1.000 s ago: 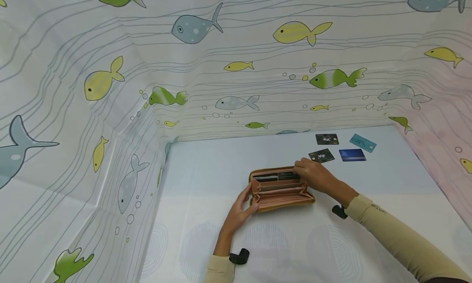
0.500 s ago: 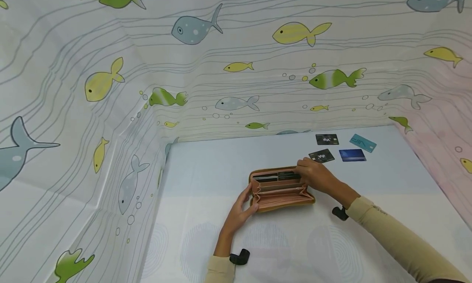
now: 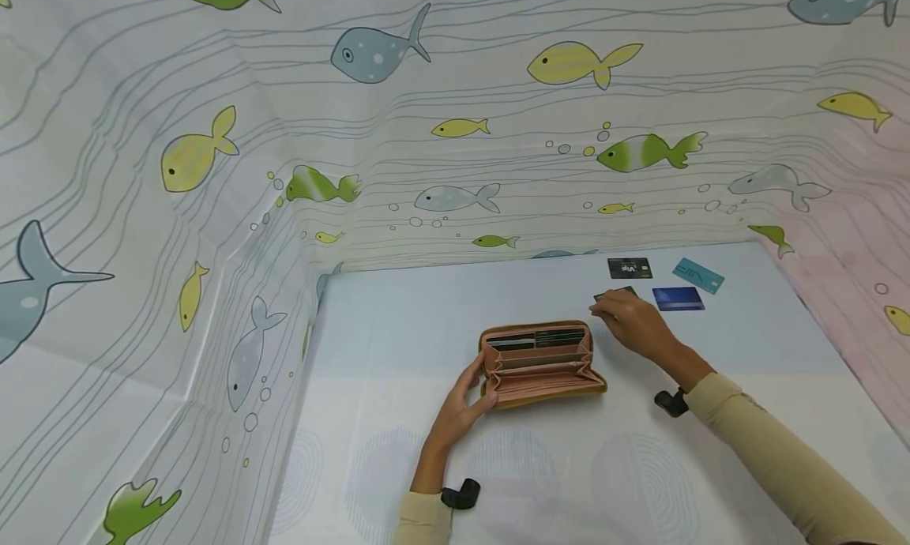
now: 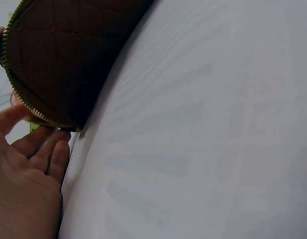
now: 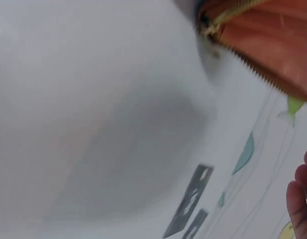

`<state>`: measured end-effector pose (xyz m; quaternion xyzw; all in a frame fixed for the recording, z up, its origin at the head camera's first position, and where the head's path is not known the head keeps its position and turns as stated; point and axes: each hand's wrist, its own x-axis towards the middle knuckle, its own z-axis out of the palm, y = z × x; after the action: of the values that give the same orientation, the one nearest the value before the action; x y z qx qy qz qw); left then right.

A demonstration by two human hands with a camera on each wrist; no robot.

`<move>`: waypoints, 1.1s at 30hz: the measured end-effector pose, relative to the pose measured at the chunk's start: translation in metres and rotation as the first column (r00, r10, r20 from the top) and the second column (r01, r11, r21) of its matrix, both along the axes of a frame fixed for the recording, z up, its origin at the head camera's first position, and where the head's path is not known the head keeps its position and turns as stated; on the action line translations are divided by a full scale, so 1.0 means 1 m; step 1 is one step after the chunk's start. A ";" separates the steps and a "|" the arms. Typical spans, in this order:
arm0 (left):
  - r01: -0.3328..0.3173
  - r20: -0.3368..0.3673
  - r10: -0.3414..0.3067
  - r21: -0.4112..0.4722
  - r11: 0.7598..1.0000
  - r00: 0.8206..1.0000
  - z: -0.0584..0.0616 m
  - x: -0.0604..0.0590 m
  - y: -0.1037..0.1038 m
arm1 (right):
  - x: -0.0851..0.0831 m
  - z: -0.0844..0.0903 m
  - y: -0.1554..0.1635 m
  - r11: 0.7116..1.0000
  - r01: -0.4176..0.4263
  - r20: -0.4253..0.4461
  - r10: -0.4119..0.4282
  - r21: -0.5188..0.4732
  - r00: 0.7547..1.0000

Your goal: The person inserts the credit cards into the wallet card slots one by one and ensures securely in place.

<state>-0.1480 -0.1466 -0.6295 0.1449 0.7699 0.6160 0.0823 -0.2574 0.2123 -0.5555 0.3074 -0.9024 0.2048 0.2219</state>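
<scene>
While the fish-print cloth [image 3: 213, 174] is draped behind and to both sides, the pale table [image 3: 398, 316] is seen to carry a tan wallet [image 3: 540, 363] near its middle, lying unzipped with its long axis running left to right and its opening facing up; dark cards are lodged in the far slots. At the wallet's left end the left hand [image 3: 462, 407] is placed, its thumb and curled fingers gripping that end, which is confirmed in the left wrist view, where the fingers [image 4: 44, 149] are seen against the zip edge. Beyond the wallet's far right corner, apart from it, the right hand [image 3: 633, 324] is held over a black card [image 3: 617, 294], most of which is hidden under the fingers; whether the card is pinched or only touched cannot be told, though the fingers appear loosely bent. Three more cards are laid flat further back and to the right: another black card [image 3: 629, 268], a blue card [image 3: 678, 298] just beside the hand, and a teal card [image 3: 698, 276], turned at a slant.
</scene>
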 end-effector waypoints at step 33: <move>0.002 0.008 -0.002 0.000 1.000 1.000 0.002 -0.002 0.003 | -0.058 -0.012 0.073 0.973 0.114 0.638 -0.219 0.202 0.738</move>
<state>-0.1504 -0.1438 -0.6278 0.1432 0.7693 0.6167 0.0858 -0.3150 0.2857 -0.5671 0.1495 -0.9592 0.2106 -0.1151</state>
